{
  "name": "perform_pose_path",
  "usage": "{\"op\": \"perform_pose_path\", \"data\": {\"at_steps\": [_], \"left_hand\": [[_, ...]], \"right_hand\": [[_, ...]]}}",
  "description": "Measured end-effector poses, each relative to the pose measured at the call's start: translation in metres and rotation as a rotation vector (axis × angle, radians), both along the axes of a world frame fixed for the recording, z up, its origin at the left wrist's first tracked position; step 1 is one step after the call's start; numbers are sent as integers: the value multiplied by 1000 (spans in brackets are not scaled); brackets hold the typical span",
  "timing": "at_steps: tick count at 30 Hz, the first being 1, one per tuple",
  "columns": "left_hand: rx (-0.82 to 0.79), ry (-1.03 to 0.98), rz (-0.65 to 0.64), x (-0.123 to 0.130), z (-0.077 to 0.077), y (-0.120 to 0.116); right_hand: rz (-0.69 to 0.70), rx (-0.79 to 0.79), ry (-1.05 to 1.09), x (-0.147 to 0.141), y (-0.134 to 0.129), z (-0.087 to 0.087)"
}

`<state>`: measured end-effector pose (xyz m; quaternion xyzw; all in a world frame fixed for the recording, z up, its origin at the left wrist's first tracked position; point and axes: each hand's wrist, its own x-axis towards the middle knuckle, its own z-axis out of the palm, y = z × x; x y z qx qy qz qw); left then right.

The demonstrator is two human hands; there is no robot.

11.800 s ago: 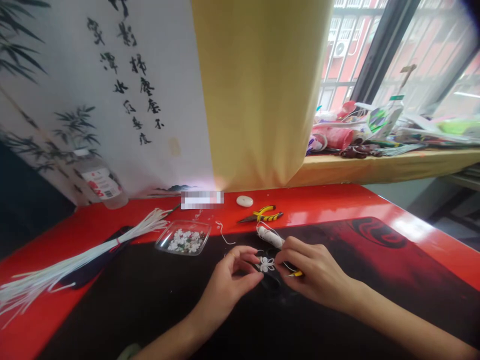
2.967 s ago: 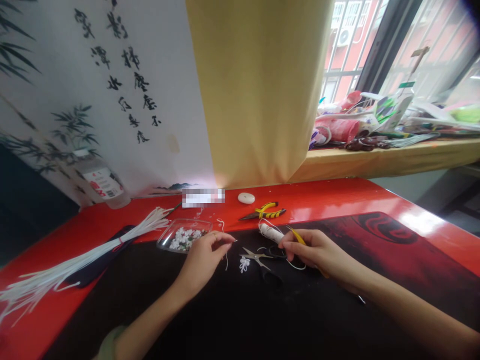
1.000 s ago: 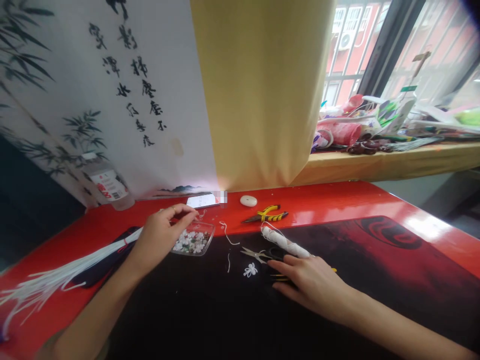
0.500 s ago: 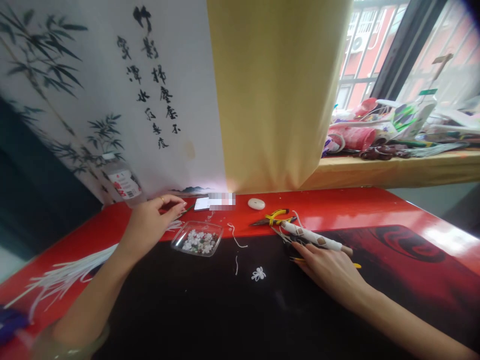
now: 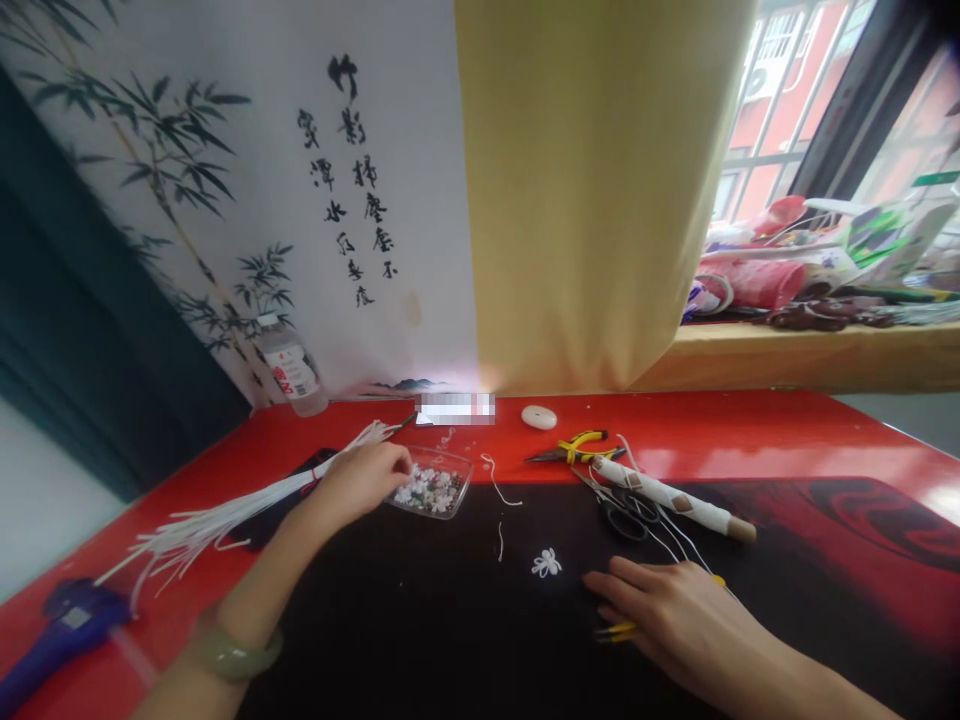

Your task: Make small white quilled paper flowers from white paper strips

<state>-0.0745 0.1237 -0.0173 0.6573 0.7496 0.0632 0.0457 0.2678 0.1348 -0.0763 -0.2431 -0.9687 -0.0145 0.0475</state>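
My left hand (image 5: 371,478) is over the left edge of a clear plastic tray (image 5: 466,488), fingers curled and pinched together. What they hold, if anything, is hidden. White flower-shaped pieces and small beads lie in the tray. Under my right hand (image 5: 664,605) is a thin yellow tool (image 5: 619,632) with dark tips, perhaps tweezers, its middle covered by the fingers closed over it. Between the hands a white looped cord flower (image 5: 547,563) lies on the dark mat (image 5: 450,620). Beyond my right hand are black-handled scissors (image 5: 630,513) and a white-wrapped roll (image 5: 671,495).
Yellow-handled pliers (image 5: 581,447) and a pale oval case (image 5: 538,417) sit farther back. White cord pieces (image 5: 501,482) are scattered mid-table. To the left lie a bundle of white cords (image 5: 225,520) and a blue glue gun (image 5: 86,610); a bottle (image 5: 292,370) stands by the wall.
My left hand has come from the back of the table to the tray's edge. My right hand has drawn back from the roll and scissors, the yellow tool moving with it. The view has shifted left.
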Motion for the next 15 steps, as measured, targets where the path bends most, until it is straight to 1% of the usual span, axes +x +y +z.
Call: {"op": "perform_pose_path", "data": {"at_steps": [3,6,10,15], "left_hand": [[-50,9,-22,4,-15,5],[-89,24,-26,4,-24,7],[-104,42,-43,1,-30,9],[-95,30,-57,-3,-34,11]], "right_hand": [[-1,-27,34,0,1,-2],[-9,-78,18,0,1,-2],[-36,-127,-8,0,1,-4],[-47,-154,-13,0,2,-6]]}}
